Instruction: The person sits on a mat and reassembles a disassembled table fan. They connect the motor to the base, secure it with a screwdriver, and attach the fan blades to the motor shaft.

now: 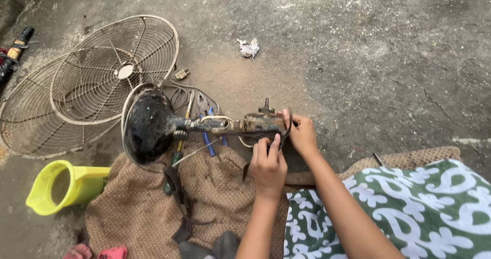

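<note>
Hands on the fan motor (258, 124): left hand (267, 168) fingers-up gripping it, right hand (302, 134) curled round its end.

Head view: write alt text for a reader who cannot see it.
Both hands, left hand and right hand, grip the rusty motor end of a dismantled fan lying on a brown mat. Two wire fan guards lie on the concrete at left, with a yellow jug below them.

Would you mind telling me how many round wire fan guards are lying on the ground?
2: one fan guard lies upper left, overlapping a second fan guard nearer the left edge. Others may be outside the view.
</note>
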